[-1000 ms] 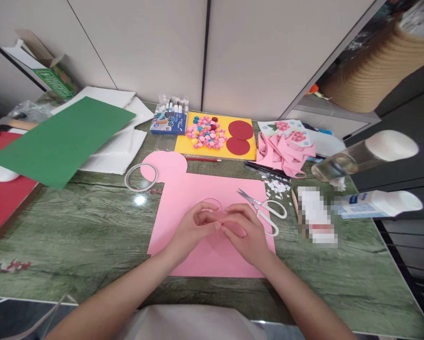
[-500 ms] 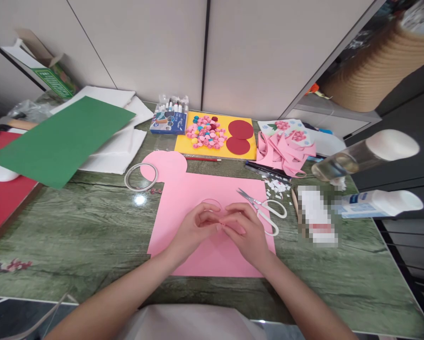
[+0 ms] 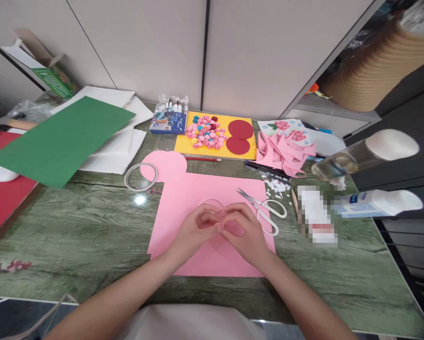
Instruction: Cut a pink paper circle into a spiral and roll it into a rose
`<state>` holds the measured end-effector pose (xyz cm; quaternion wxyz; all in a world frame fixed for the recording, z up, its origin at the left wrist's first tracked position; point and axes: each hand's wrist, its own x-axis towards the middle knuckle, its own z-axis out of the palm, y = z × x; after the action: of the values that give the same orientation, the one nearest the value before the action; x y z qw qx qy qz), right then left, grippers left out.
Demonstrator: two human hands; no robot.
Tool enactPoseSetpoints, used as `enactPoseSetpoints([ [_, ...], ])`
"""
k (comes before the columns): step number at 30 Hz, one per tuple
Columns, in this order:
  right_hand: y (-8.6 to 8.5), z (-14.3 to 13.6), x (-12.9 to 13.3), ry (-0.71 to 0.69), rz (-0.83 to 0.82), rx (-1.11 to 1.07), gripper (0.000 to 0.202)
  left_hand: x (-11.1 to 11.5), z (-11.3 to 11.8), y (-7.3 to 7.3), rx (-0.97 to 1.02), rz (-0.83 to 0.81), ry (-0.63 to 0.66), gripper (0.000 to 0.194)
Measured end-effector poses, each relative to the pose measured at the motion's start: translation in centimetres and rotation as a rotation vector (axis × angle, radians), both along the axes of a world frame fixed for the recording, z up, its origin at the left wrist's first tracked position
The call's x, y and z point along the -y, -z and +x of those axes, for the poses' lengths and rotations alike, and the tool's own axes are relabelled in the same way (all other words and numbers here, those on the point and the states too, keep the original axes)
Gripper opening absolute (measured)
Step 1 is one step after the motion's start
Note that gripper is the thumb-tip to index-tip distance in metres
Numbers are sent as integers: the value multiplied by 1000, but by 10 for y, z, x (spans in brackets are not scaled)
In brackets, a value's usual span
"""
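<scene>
My left hand (image 3: 196, 227) and my right hand (image 3: 245, 231) meet above a sheet of pink paper (image 3: 183, 198). Both sets of fingertips are pinched together and touch each other. Whatever lies between them is too small and covered to make out. Just beyond the fingers, the curved edge of a round pink outline (image 3: 215, 203) shows, partly hidden by my hands. White-handled scissors (image 3: 263, 208) lie beside my right hand, blades partly open on the paper. Pink paper circles (image 3: 169, 165) overlap the sheet's upper left corner, with a roll of tape (image 3: 126, 178) against them.
Small paper balls (image 3: 205, 134) and two red circles (image 3: 240, 128) rest on a yellow sheet (image 3: 181, 147). Pink scraps (image 3: 284, 151), pens (image 3: 265, 170), white bits (image 3: 278, 185) and bottles (image 3: 382, 203) stand or lie right. Green paper (image 3: 66, 141) lies left; a marker box (image 3: 168, 122) sits behind.
My right fingers have shifted slightly and curl closer to my left fingertips. Both hands stay over the same spot, and the things on the table have not moved.
</scene>
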<state>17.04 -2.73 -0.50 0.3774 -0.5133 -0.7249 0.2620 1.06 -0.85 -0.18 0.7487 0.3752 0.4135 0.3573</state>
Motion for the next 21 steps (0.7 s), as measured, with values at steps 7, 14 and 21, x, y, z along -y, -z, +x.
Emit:
enactPoseSetpoints([
  [7, -1, 3, -1, -120, 12, 17, 25, -3, -3, -2, 12, 31, -16, 27],
  [14, 3, 2, 1, -100, 46, 38, 29, -2, -1, -1, -8, 118, -6, 23],
  [21, 5, 2, 1, -27, 49, 5, 12, 1, 1, 2, -17, 96, 35, 26],
])
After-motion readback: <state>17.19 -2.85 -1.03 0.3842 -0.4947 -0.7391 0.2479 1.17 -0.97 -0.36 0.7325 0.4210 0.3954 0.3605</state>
